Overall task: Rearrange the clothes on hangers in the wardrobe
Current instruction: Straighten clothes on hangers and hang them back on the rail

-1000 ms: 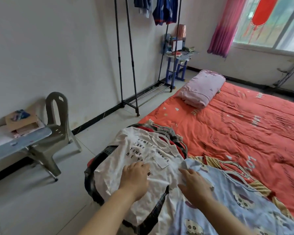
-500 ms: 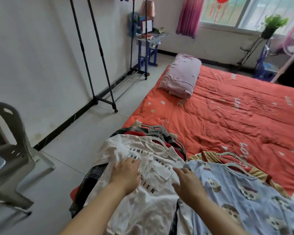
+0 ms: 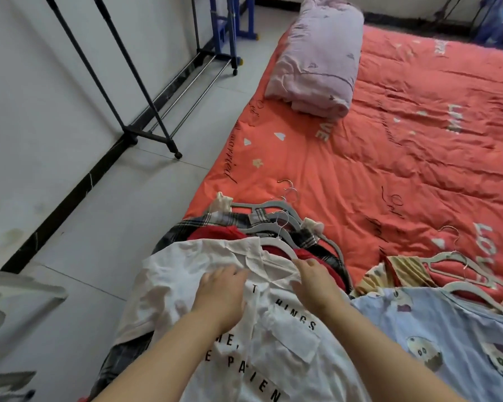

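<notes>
Left hand point(image 3: 221, 294) and right hand point(image 3: 317, 282) lay flat, fingers straight, by the collar of a white shirt point(image 3: 172, 285) topping a pile point(image 3: 215, 235) on a bed point(image 3: 389, 169).

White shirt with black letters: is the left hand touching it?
Touching. The head view shows the left hand lying flat on the white shirt with black letters, fingers by its collar.

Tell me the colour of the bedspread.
The bedspread is orange-red with white motifs; head view.

A home bedroom — quilted bed point(image 3: 389, 158), clothes rail point(image 3: 145, 91), folded blanket point(image 3: 317, 59)
</notes>
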Tool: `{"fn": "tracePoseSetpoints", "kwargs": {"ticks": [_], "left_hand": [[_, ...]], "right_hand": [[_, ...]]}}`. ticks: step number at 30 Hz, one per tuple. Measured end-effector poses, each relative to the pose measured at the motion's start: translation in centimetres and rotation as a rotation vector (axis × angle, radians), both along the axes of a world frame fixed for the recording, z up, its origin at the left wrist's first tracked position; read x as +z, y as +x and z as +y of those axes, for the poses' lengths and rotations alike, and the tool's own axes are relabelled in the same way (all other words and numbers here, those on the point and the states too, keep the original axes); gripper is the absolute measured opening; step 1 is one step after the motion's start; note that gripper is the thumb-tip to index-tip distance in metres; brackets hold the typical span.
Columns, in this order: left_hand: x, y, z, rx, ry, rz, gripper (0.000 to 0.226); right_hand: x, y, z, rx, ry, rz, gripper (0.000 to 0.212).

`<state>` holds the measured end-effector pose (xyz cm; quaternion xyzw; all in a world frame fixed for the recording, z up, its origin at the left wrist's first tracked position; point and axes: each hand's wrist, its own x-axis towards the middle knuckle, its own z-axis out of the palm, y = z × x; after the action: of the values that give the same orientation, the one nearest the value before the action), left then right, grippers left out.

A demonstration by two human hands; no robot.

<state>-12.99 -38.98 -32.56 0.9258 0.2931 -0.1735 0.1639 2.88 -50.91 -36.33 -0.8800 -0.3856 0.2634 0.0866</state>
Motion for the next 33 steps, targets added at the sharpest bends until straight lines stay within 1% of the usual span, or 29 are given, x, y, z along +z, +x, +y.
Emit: {"fn": "tracePoseSetpoints", "kwargs": {"ticks": [5, 7, 9, 11, 14, 16, 19, 23, 26, 30, 33], "left_hand": [[-5.1, 3.1, 2.2, -0.005, -0.041, 0.012, 0.051], [-6.8, 4.0, 2.8, -0.005, -0.059, 0.006, 0.048], [-8.1, 4.5, 3.1, -0.008, -0.066, -0.011, 0.048], [-8.9, 4.8, 3.3, -0.003, -0.062, -0.042, 0.048], [-8.9, 4.9, 3.3, 0.015, -0.034, -0.129, 0.043], [-8.1, 4.9, 3.1, 0.023, -0.009, -0.203, 0.045], [-6.0, 4.8, 2.8, 0.048, 0.006, -0.326, 0.056], [-2.2, 3.9, 1.8, 0.031, 0.08, -0.386, 0.06], [1.0, 2.2, 0.8, 0.0, 0.109, -0.418, 0.058], [6.1, -1.2, -1.1, -0.048, 0.114, -0.553, 0.051], [10.0, -4.4, -3.4, -0.12, 0.126, -0.669, 0.05]], "right_hand": [[-5.1, 2.7, 4.1, -0.052, -0.004, 0.027, 0.045], [-6.9, 3.2, 4.9, -0.074, -0.004, 0.03, 0.038], [-8.3, 3.6, 5.6, -0.093, 0.012, -0.017, 0.033], [-9.1, 3.6, 5.9, -0.103, 0.056, -0.078, 0.034], [-8.6, 3.1, 5.5, -0.213, 0.186, -0.044, 0.034], [-7.4, 2.4, 4.9, -0.265, 0.298, -0.037, 0.029], [-4.5, 1.0, 3.7, -0.284, 0.44, -0.044, 0.033], [1.2, -2.0, 2.3, -0.233, 0.614, -0.149, 0.035], [5.7, -4.6, 1.2, -0.16, 0.711, -0.228, 0.036], [11.2, -8.2, -1.8, -0.113, 0.805, -0.33, 0.035], [14.9, -11.5, -5.2, -0.14, 0.839, -0.382, 0.036]]}}
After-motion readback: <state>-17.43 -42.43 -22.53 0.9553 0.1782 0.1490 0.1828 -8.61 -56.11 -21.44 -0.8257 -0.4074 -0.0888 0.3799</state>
